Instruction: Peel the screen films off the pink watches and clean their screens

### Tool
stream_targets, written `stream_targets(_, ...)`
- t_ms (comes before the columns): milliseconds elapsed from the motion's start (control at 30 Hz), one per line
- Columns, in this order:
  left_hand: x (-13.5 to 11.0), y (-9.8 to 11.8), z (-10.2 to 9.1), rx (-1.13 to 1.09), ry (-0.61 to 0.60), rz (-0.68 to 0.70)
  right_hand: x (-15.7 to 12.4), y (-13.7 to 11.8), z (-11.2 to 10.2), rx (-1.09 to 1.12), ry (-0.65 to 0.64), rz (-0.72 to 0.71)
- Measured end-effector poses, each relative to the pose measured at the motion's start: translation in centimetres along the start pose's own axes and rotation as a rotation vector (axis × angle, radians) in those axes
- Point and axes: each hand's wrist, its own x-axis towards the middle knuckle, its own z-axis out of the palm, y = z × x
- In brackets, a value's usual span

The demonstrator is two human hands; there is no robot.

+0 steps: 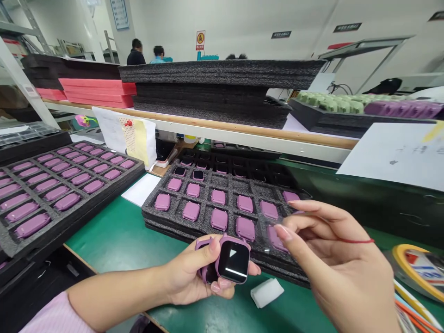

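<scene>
My left hand (194, 270) is closed around two purple watch bodies without straps. The front watch body (233, 259) shows its dark glossy screen, with a white mark and a bright streak on it. The second watch body (207, 273) sits behind it, partly covered by my thumb. To the right, my right hand (333, 249) has its thumb and fingers drawn together on what looks like a thin clear film (268, 240), whose edges are faint. Below both hands lies a black foam tray (204, 222) with purple watch bodies in its pockets, most back side up.
Another foam tray (79, 203) of purple watch bodies stands at left. A folded white wipe (267, 292) lies on the green table (118, 247). Tape rolls (423, 268) are at right. A shelf (215, 134) bearing foam sheets (215, 74) crosses above the tray. People are in the background.
</scene>
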Motion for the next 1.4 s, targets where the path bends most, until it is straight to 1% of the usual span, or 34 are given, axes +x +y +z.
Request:
stream_targets(200, -0.1, -0.2, -0.1, 0.007, -0.025, 0.004, -2.1, -1.7, 0.8, 0.014, -0.127, 0.033)
stream_targets(333, 0.0, -0.1, -0.1, 0.033, -0.026, -0.014, -3.2, -2.0, 0.9, -0.018, -0.263, -0.046)
stream_targets(500, -0.1, -0.3, -0.2, 0.086, -0.023, -0.009, -3.7, -1.5, 1.2, -0.044, -0.332, -0.107)
stream_targets(567, -0.2, -0.4, -0.3, 0.096, 0.015, -0.009, -3.7, -1.2, 1.3, -0.114, -0.339, -0.138)
stream_targets(667, -0.4, -0.4, -0.2, 0.113, 0.108, -0.009, -3.5, -1.0, 1.3, -0.263, -0.326, -0.233)
stream_targets(700, -0.4, -0.3, -0.1, 0.12, 0.14, -0.008, -3.4, -0.9, 1.3, -0.298, -0.343, -0.272)
stream_targets(767, -0.3, -0.3, 0.0, 0.15, 0.185, 0.0, -3.2, -0.8, 1.3, -0.326, -0.426, -0.341)
stream_targets(833, -0.2, -0.2, 0.2, 0.201, 0.208, 0.025, -3.1, -0.6, 1.3, -0.33, -0.517, -0.361)
stream_targets(867, -0.1, -0.2, 0.2, 0.218, 0.216, 0.038, -3.1, -0.4, 1.3, -0.333, -0.535, -0.353)
stream_targets(967, 0.1, 0.0, 0.2, 0.183, 0.255, 0.056, -3.1, 0.0, 1.1, -0.341, -0.499, -0.314)
stream_targets(1033, 0.1, 0.1, 0.3, 0.139, 0.27, 0.039, -2.9, 0.1, 0.9, -0.346, -0.479, -0.323)
stream_targets(1200, -0.2, 0.3, 0.3, 0.082, 0.243, 0.001, -2.7, -0.2, 0.8, -0.344, -0.467, -0.352)
stream_targets(1267, -0.2, 0.3, 0.3, 0.068, 0.24, -0.024, -2.7, -0.3, 0.9, -0.326, -0.474, -0.384)
stream_targets(1333, -0.1, 0.1, 0.3, 0.049, 0.254, -0.045, -2.5, -0.2, 0.8, -0.328, -0.495, -0.445)
stream_targets(1400, 0.1, 0.1, 0.5, 0.007, 0.312, -0.028, -1.8, 0.3, 0.6, -0.375, -0.522, -0.482)
